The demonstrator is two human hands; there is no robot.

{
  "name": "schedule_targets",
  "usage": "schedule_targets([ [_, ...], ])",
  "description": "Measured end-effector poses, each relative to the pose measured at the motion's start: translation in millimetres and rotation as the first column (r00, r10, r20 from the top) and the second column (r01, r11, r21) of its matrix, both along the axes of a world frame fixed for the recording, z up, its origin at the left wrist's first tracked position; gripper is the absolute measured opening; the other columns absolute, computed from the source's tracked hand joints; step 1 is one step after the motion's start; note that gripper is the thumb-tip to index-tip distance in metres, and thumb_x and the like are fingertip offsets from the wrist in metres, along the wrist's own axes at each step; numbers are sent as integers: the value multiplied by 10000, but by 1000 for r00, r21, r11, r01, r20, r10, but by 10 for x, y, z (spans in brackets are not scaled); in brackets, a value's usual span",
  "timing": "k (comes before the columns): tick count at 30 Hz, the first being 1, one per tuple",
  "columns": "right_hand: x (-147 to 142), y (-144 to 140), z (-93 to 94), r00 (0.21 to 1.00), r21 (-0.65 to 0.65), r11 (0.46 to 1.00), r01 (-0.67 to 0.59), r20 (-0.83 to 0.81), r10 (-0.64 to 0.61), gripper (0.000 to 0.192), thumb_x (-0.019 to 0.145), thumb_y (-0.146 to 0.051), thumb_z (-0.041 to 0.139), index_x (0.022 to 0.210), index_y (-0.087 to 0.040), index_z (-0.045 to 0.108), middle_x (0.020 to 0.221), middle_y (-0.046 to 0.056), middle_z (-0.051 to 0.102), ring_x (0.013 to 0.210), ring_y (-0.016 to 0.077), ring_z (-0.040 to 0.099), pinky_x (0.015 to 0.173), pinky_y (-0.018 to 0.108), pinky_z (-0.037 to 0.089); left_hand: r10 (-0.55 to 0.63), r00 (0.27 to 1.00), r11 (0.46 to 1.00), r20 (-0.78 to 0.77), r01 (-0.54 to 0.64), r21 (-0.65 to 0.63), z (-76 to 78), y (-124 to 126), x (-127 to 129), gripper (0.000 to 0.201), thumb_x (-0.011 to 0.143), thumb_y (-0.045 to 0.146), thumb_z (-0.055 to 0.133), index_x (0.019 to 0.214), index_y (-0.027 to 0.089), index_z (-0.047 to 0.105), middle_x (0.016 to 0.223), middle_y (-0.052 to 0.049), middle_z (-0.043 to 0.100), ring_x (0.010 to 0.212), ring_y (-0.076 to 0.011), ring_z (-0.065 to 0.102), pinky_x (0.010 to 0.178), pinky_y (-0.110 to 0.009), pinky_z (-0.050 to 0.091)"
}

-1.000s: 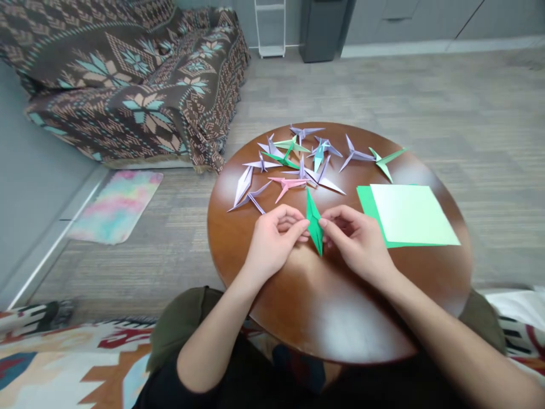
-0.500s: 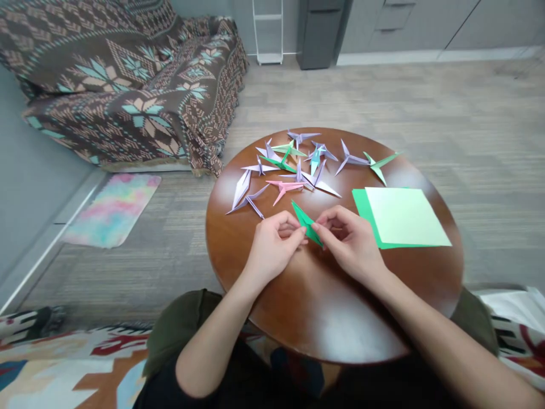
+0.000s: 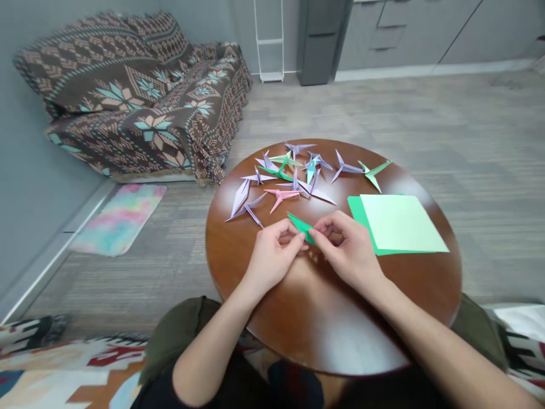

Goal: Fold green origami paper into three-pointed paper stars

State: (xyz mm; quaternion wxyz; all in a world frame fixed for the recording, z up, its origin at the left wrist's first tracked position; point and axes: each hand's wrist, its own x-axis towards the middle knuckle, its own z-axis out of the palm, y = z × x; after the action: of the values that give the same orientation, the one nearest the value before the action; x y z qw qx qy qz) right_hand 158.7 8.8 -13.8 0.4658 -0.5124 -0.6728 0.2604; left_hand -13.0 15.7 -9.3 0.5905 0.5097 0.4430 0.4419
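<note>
A piece of folded green paper [image 3: 300, 225] is pinched between both hands, just above the table. My left hand [image 3: 275, 250] is closed on its left side, thumb on top. From the right, my right hand [image 3: 347, 244] grips the other side between thumb and curled fingers. One pointed end of the paper sticks up and away from me; its lower part is hidden by the fingers. Just beyond the hands lie several folded paper cranes, among them a pink crane [image 3: 281, 197], a purple crane [image 3: 247, 211] and a dark green crane [image 3: 279, 171].
Light green paper sheets [image 3: 402, 222] lie over darker green paper [image 3: 361, 211] at the right of the round wooden table [image 3: 336, 335]. Behind stand a sofa [image 3: 140, 113] under a patterned cover and a white rack [image 3: 270, 42]. A pastel mat [image 3: 119, 218] lies on the floor.
The camera view has tilted up slightly, so the room sits lower in the picture. Both hands still hold the green paper; the right thumb has shifted slightly left along it, and less paper shows.
</note>
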Motion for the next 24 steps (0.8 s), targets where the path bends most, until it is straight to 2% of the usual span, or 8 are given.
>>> schedule_targets([
  [4, 22, 16, -14, 998, 76, 996, -40, 47, 37, 116, 933, -205, 687, 828, -215, 639, 786, 24, 632, 657, 160, 605, 568, 287, 469, 42, 999, 999, -4, -42, 19, -11, -2, 13, 218, 813, 289, 805, 739, 160, 646, 801, -31, 749, 778, -184, 770, 833, -363, 698],
  [9, 44, 22, -43, 985, 186, 975, -122, 144, 96, 104, 919, -131, 645, 852, -209, 637, 797, 15, 634, 579, 126, 525, 542, 283, 403, 30, 1000, 999, -8, -30, -39, -19, 3, 41, 163, 809, 292, 772, 806, 138, 719, 762, -31, 763, 690, -155, 760, 702, -275, 681],
  [14, 28, -10, -53, 964, 331, 942, -62, 266, -30, 152, 893, -125, 630, 794, -229, 576, 678, -21, 576, 548, 134, 473, 545, 296, 358, 99, 994, 993, -41, -101, -56, 12, -44, 118, 176, 787, 283, 726, 687, 138, 724, 690, -19, 745, 654, -156, 750, 652, -254, 667],
  [19, 14, -37, 6, 894, 559, 821, -117, 418, -158, 231, 896, -75, 565, 740, -243, 540, 700, 30, 614, 668, 194, 548, 622, 325, 394, 205, 979, 979, -13, -206, -13, 22, -116, 161, 277, 773, 314, 733, 568, 158, 631, 627, 5, 687, 644, -162, 728, 743, -344, 692],
  [21, 15, -41, 26, 864, 586, 795, -159, 472, -175, 248, 916, -78, 553, 732, -245, 549, 706, 44, 621, 692, 212, 542, 645, 341, 391, 204, 979, 979, -16, -204, 5, 17, -146, 151, 310, 785, 371, 754, 593, 160, 633, 636, -7, 688, 650, -174, 731, 730, -351, 686],
  [24, 15, -55, 39, 826, 572, 790, -220, 541, -161, 260, 975, -112, 547, 749, -229, 600, 731, 57, 636, 709, 222, 524, 659, 362, 379, 188, 982, 982, -9, -187, 37, 23, -196, 109, 373, 822, 488, 761, 679, 160, 654, 680, -20, 697, 651, -173, 721, 709, -336, 669],
])
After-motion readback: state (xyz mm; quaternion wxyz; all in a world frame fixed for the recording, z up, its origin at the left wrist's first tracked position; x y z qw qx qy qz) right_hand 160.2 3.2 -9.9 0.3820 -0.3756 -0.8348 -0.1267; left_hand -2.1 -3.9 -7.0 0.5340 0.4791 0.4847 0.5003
